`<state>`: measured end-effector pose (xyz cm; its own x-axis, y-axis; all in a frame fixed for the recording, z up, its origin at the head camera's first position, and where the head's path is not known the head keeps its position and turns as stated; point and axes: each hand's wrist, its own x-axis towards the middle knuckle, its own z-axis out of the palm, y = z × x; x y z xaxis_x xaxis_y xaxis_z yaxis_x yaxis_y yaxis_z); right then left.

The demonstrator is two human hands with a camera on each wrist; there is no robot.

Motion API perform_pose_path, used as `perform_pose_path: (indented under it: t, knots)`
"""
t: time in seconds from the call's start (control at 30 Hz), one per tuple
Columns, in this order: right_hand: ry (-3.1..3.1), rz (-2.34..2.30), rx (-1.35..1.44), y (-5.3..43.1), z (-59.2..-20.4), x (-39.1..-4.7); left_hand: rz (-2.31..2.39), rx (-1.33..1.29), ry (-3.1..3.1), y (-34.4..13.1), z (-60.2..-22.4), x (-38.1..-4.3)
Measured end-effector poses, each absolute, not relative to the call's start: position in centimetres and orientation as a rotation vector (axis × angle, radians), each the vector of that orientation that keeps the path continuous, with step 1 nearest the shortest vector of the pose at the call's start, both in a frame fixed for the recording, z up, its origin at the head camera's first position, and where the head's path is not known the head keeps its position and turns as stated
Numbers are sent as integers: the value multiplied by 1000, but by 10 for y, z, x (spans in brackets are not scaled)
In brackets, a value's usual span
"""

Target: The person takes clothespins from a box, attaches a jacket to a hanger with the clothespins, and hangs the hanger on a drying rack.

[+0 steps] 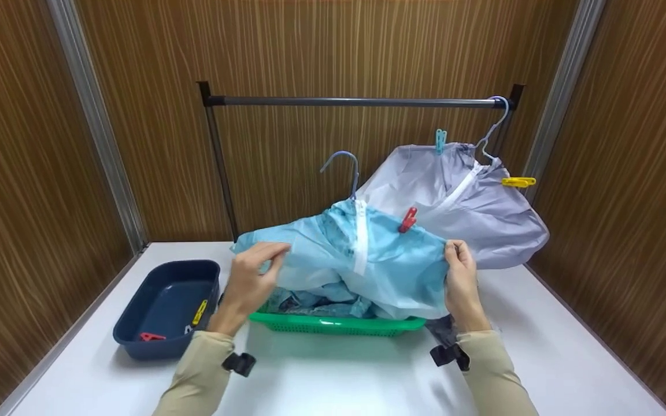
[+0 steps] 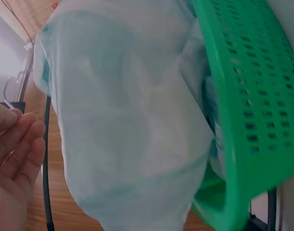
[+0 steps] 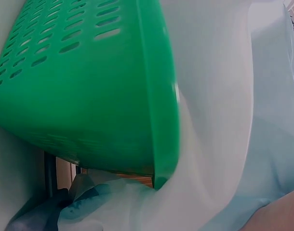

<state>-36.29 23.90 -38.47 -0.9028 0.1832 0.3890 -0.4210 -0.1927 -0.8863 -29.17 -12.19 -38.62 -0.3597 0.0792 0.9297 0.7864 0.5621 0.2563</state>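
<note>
A light blue zip jacket (image 1: 315,248) on a purple hanger (image 1: 356,173) spreads over a green basket (image 1: 333,323). A red clothespin (image 1: 408,220) clips its right shoulder. My right hand (image 1: 463,283) pinches the jacket's right edge between thumb and fingers. In front of the left sleeve is my left hand (image 1: 252,280), its fingers loosely bent and nothing seen between them. The left wrist view shows that hand (image 2: 14,163) beside the pale fabric (image 2: 132,96), apart from it. In the right wrist view the basket (image 3: 89,96) hides part of the garment.
A grey-lilac jacket (image 1: 460,214) hangs from the black rack's rail (image 1: 344,102) at the right, with blue (image 1: 440,141) and yellow (image 1: 518,182) clothespins. At the left a dark blue tub (image 1: 162,289) holds red (image 1: 152,336) and yellow (image 1: 199,312) clothespins. More clothing lies in the basket.
</note>
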Motion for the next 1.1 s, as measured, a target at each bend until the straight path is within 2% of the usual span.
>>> perform_pose_path:
  t: [0.33,1.1]
  knots:
    - [-1674,2148,279,239,-380,-363,-826,-590,-1869,-171,-412,-287]
    - [-1648,2158,256,239,-385,-363,-840,-176,-2226,-246,-446,-274]
